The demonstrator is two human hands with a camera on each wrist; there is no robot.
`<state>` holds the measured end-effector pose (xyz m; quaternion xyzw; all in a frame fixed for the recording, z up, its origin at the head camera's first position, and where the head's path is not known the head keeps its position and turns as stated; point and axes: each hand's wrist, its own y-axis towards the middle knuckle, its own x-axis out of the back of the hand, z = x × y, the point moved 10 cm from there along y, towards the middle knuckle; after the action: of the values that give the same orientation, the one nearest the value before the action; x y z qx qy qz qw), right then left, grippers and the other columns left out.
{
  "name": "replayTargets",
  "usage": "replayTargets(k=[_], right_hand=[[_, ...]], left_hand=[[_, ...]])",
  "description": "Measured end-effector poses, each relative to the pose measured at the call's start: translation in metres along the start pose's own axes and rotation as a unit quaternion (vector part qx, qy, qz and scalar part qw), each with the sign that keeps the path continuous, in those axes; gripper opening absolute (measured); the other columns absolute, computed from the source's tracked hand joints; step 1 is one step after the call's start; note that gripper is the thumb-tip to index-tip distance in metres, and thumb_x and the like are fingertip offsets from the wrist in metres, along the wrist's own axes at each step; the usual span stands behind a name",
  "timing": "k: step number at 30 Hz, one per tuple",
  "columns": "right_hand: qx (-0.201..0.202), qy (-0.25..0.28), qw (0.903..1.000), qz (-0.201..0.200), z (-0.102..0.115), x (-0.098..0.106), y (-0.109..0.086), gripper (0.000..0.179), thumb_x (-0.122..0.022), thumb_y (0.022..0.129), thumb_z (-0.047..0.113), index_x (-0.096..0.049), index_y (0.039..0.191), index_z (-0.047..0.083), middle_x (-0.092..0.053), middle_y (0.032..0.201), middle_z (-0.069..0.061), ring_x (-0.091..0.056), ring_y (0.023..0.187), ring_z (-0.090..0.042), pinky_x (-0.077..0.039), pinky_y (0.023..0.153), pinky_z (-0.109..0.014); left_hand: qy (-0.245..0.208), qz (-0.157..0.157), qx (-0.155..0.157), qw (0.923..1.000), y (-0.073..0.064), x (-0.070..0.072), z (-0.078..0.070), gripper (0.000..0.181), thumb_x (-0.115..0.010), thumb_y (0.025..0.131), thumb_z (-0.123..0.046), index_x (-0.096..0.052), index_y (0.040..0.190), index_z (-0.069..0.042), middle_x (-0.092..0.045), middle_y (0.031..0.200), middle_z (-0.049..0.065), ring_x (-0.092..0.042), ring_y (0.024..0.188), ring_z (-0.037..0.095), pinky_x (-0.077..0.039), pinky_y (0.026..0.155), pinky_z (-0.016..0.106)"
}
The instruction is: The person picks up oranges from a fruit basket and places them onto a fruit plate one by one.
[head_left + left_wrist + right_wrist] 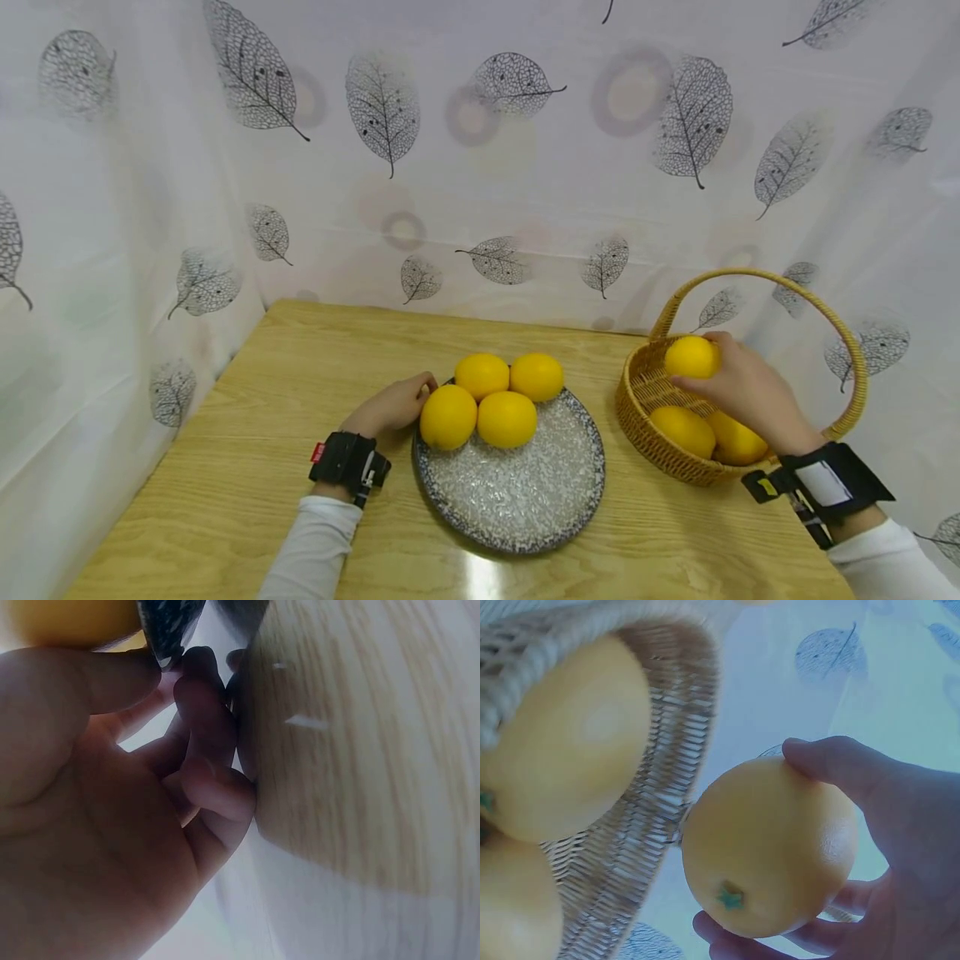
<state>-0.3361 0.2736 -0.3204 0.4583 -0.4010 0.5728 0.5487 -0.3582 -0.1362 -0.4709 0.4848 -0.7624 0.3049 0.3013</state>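
Observation:
A round grey speckled plate [517, 500] lies on the table with several yellow oranges [507, 420] grouped at its far left. My left hand [393, 404] grips the plate's left rim; in the left wrist view the thumb [120, 679] lies at the dark rim [171, 630] and curled fingers reach below it. Over the wicker basket [637, 425] at the right, my right hand [746, 383] holds one orange [692, 357] between thumb and fingers. The right wrist view shows this orange [769, 847] with its green star-shaped stem end, beside the basket wall [679, 742].
Inside the basket lie more oranges [682, 431]. Its tall arched handle [817, 308] rises behind and right of my right hand. A leaf-patterned curtain [465, 192] hangs along the back and sides of the wooden table [330, 342].

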Motion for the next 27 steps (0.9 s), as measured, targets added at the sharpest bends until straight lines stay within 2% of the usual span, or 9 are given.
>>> replayTargets(k=[6,13,20,27], right_hand=[[0.014,0.01,0.9995,-0.027,0.017,0.009,-0.01,0.1,-0.06,0.08,0.066,-0.034,0.141,-0.009,-0.055,0.12,-0.036,-0.06,0.088,-0.037,-0.051,0.059,-0.041],[0.044,0.008,0.9968,-0.066,0.038,0.015,-0.017,0.093,-0.065,0.079,0.062,-0.042,0.136,-0.008,-0.062,0.108,-0.032,-0.06,0.078,-0.034,-0.05,0.055,-0.04],[0.018,0.007,0.9984,-0.053,0.047,0.005,-0.022,0.095,-0.061,0.078,0.067,-0.038,0.14,-0.002,-0.057,0.118,-0.03,-0.06,0.087,-0.037,-0.051,0.059,-0.045],[0.028,0.01,0.9982,-0.052,0.06,-0.002,-0.025,0.096,-0.06,0.077,0.069,-0.038,0.141,-0.001,-0.056,0.123,-0.029,-0.059,0.093,-0.039,-0.051,0.062,-0.048]], left_hand=[[-0.001,0.0,0.0,1.0,0.0,0.0,0.0,0.024,-0.037,0.104,-0.015,-0.055,0.118,-0.009,-0.066,0.108,0.015,-0.055,0.087,0.023,-0.045,0.079,0.039],[0.003,0.0,-0.005,1.0,0.001,0.0,0.0,0.022,-0.038,0.103,-0.013,-0.055,0.116,-0.009,-0.066,0.106,0.015,-0.055,0.086,0.023,-0.045,0.078,0.039],[0.002,-0.004,-0.009,1.0,0.002,-0.001,0.0,0.022,-0.038,0.103,-0.013,-0.056,0.116,-0.009,-0.066,0.105,0.015,-0.055,0.086,0.024,-0.047,0.079,0.04],[0.003,-0.005,-0.002,1.0,0.002,0.0,0.002,0.023,-0.037,0.104,-0.014,-0.056,0.117,-0.01,-0.067,0.108,0.015,-0.055,0.086,0.023,-0.046,0.079,0.039]])
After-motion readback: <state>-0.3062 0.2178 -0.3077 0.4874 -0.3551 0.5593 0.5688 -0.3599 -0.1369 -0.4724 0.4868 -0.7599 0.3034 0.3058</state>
